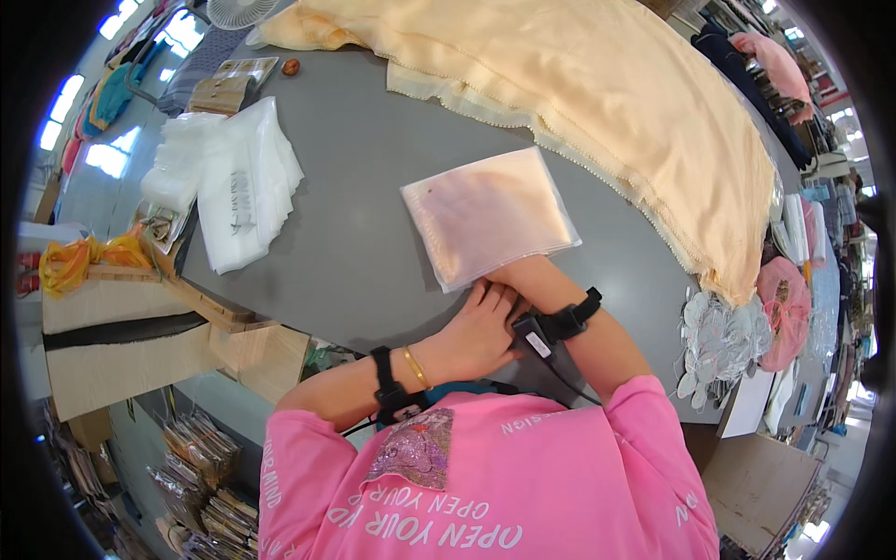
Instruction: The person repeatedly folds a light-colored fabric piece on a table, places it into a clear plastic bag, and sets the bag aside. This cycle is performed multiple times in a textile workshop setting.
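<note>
A clear plastic bag (490,217) with folded cream fabric in it lies tilted over the grey table. My right hand (516,271) reaches past the bag's near edge; its fingers show only as a dim shape through the bag, and I cannot tell whether they are inside or beneath it. My left hand (479,336) is at that same near edge, beside my right wrist, fingers bent. Its thumb side is partly hidden, so a grip on the bag is unclear. Beyond the bag spreads a large cream satin cloth (602,91) with a beaded trim.
A fanned stack of clear plastic bags (245,189) lies on the grey table (350,210) at left. Behind it are a brown packet (220,94) and a small round brown object (290,67). Tags with strings (724,336) and a pink plastic bag (782,315) sit at right.
</note>
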A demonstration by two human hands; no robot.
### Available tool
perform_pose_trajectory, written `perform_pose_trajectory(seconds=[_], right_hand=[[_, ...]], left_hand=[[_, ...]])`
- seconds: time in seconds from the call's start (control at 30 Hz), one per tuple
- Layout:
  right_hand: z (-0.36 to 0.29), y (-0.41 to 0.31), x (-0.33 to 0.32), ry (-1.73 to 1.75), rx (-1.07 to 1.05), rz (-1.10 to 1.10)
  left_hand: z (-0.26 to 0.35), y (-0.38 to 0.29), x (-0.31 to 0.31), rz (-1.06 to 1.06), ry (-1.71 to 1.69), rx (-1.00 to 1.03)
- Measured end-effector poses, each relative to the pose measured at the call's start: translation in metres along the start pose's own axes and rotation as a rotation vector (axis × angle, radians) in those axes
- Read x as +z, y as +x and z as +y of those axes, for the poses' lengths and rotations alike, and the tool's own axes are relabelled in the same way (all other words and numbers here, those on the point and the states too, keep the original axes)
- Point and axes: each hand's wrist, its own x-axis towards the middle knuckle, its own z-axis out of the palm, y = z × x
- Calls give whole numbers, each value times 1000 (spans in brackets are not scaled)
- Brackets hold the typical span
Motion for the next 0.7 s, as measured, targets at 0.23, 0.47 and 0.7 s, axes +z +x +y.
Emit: perform_pose_trajectory(seconds=[0.23, 0.47, 0.7], right_hand=[[-13, -69, 13, 117, -43, 301], [-27, -118, -18, 316, 273, 113], [-2, -111, -14, 179, 177, 170]], left_hand=[[-78, 19, -75, 103, -313, -128], [-111, 56, -19, -55, -167, 266], [-101, 56, -10, -87, -16, 307]])
